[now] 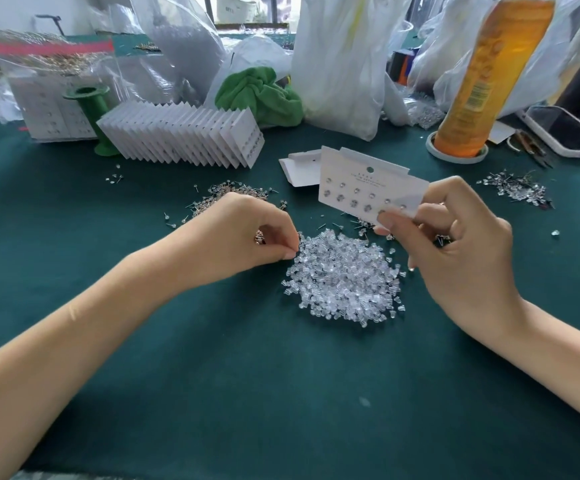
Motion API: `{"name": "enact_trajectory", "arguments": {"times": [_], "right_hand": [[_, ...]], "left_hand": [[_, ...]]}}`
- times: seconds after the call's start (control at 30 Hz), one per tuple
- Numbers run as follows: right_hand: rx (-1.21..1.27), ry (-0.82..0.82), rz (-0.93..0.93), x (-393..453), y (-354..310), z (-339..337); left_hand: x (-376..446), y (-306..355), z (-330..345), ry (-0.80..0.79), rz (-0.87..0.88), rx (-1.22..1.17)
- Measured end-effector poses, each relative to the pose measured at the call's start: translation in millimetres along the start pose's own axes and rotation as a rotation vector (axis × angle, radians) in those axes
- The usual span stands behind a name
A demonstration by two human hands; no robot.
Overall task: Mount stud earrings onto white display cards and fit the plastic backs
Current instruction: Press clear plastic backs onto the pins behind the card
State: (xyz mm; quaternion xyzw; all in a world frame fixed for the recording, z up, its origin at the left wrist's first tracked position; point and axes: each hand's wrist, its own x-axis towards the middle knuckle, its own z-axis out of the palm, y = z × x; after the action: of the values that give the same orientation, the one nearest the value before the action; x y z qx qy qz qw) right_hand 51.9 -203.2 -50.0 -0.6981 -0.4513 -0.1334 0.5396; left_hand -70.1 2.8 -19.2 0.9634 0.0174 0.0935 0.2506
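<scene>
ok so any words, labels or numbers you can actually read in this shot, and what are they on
None can be read.
White display card held in the right hand: a small printed line under its hanging hole, too small to read.
Tall orange bottle: label text and a barcode-like patch, blurred.
White container at the far window: faint dark marks, unreadable.

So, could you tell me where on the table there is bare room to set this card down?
The green cloth lies bare in front of the pile of plastic backs, between the forearms. Also bare: left of the left hand, below the row of finished cards. The back edge with bags and bottle is crowded.
</scene>
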Motion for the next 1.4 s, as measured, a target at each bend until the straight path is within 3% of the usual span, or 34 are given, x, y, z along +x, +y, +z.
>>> {"name": "enact_trajectory", "arguments": {"times": [0.17,0.27,0.53,0.67,0.9,1.4], "right_hand": [[-0.038,-0.001,-0.056,-1.5,0.3,-1.6],[-0.045,-0.019,-0.143,-2.3,0.7,-2.5],[-0.331,-0.150,-0.791,5.4,-4.2,-5.5],[-0.432,-0.246,-0.976,3.1,-9.5,0.5],[-0.477,-0.243,-0.989,1.9,-12.6,4.3],[-0.498,-0.282,-0.932,1.7,-17.4,2.6]], "left_hand": [[1.7,-0.9,3.9,0.029,0.051,0.035],[1.8,-1.2,1.5,0.113,0.006,-0.060],[8.4,4.3,-12.9,0.193,-0.157,-0.450],[7.6,19.8,-18.8,0.142,-0.146,-0.688],[0.9,43.2,-11.6,-0.124,-0.024,-0.705],[-0.2,45.3,-10.4,-0.157,0.018,-0.549]]}}
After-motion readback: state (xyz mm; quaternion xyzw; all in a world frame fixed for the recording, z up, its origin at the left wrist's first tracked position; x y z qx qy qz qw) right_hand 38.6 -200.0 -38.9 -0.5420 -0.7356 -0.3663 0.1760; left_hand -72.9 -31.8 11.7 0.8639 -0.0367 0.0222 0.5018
